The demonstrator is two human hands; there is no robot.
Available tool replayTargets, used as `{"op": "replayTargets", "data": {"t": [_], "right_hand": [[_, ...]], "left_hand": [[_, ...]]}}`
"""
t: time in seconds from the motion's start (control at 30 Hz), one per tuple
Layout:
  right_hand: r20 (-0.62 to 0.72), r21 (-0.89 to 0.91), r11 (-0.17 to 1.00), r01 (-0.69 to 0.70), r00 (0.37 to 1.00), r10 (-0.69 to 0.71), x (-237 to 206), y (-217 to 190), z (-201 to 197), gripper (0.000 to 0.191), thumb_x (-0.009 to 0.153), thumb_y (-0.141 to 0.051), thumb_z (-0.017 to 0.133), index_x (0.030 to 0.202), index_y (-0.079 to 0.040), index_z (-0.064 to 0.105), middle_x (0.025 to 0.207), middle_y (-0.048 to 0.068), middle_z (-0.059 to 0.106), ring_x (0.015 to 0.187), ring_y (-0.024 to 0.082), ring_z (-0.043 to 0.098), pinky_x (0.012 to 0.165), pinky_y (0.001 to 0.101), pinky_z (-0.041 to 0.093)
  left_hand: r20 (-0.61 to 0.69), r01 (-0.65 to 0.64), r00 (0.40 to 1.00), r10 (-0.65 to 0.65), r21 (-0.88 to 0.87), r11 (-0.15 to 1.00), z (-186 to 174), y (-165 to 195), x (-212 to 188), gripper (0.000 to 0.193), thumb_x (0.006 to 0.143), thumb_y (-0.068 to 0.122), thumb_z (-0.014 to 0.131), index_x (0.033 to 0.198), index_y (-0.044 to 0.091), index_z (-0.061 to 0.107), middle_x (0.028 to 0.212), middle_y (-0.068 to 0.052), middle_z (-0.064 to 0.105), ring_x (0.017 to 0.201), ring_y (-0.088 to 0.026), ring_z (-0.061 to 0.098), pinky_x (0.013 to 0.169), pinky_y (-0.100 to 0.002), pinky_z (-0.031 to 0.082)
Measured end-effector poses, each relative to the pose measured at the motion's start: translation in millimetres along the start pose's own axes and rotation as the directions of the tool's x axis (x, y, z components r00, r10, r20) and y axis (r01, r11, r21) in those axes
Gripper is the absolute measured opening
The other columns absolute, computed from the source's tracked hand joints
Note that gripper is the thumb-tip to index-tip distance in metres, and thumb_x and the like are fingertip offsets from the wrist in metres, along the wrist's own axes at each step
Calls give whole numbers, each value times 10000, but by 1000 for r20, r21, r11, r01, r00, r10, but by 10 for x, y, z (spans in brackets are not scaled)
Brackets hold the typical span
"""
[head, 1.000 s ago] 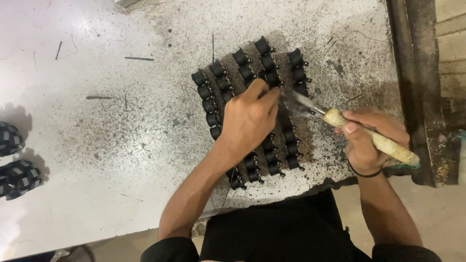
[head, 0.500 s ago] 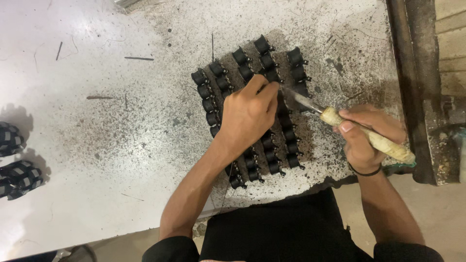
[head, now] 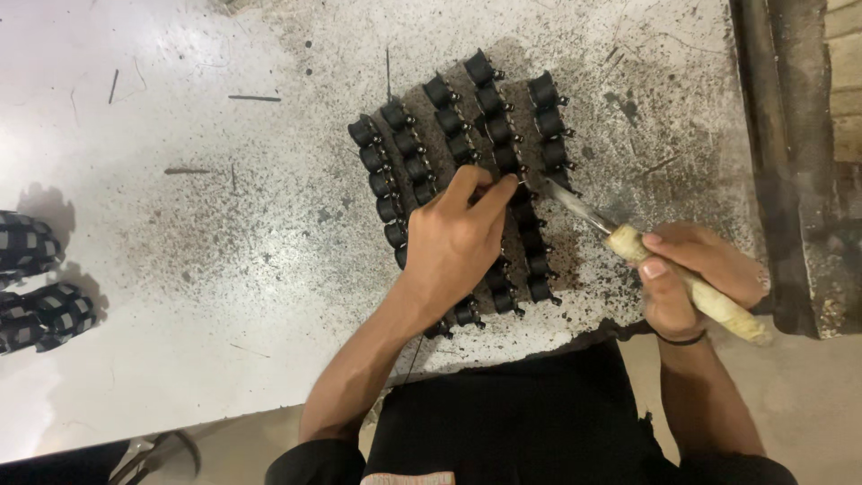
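Observation:
Several rows of small black cylindrical parts point(head: 449, 121) lie side by side on a speckled white worktable point(head: 224, 269). My left hand point(head: 453, 242) rests on the middle rows, its fingertips pinched at one part. My right hand point(head: 691, 274) grips a tool with a pale wooden handle point(head: 709, 301); its metal tip point(head: 575, 205) points left and meets the parts just beside my left fingertips. Some parts are hidden under my left hand.
Two black banded bundles point(head: 36, 278) sit at the table's left edge. A dark metal rail point(head: 790, 162) runs along the right side. Thin metal pins point(head: 251, 97) lie scattered on the table. Black cloth point(head: 512, 413) covers my lap below the table edge.
My hands have barely shifted; the tool tip stays at the same spot beside my left fingertips.

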State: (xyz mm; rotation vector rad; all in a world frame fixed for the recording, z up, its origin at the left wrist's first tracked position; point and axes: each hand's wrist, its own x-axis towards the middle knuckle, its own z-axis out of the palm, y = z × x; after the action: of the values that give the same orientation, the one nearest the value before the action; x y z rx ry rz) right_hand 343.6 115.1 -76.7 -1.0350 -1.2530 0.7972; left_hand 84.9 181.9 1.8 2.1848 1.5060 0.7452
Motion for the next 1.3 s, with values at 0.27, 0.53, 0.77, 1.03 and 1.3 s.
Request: {"op": "replayTargets", "data": {"t": [0.27,0.53,0.77,1.03,1.3], "right_hand": [[90,-109,992,65,994,-55,84,-47,7,244,1049,-185,760,1070,51,705,863,178,708,712,197,691,633,285,562],[145,31,983,-182,974,175,341,-124,-70,164,1008,-73,712,1031,90,701,831,196,705,576,179,678,513,243,558],[32,59,971,-231,973,230,326,-171,-17,169,963,-52,712,1011,110,699,808,203,684,575,193,662,525,258,556],[20,89,978,-187,982,186,300,-172,29,205,997,-64,734,999,136,694,821,222,692,569,204,656,518,253,542],[62,-7,997,-80,995,80,364,-228,50,206,928,-102,738,987,86,681,834,216,694,584,193,678,521,257,549]], "left_hand": [[5,-5,1000,5,-2,1000,118,-39,3,202,929,9,720,1126,46,743,1020,-84,613,720,-200,720,532,-316,574],[53,-38,998,37,26,999,125,-21,54,183,900,6,703,1083,3,714,1006,-95,578,730,-218,701,560,-320,571],[39,-66,997,62,101,993,135,-15,-3,289,856,-20,690,1144,-33,698,1004,-99,558,820,-199,707,569,-318,570],[-26,-76,997,76,23,997,176,-3,-30,221,910,13,708,1122,-44,685,1025,-90,562,845,-201,702,609,-318,580],[32,-1,999,1,-9,1000,191,-67,-17,172,914,-16,708,1085,-26,730,978,-93,637,717,-176,699,500,-293,544]]}}
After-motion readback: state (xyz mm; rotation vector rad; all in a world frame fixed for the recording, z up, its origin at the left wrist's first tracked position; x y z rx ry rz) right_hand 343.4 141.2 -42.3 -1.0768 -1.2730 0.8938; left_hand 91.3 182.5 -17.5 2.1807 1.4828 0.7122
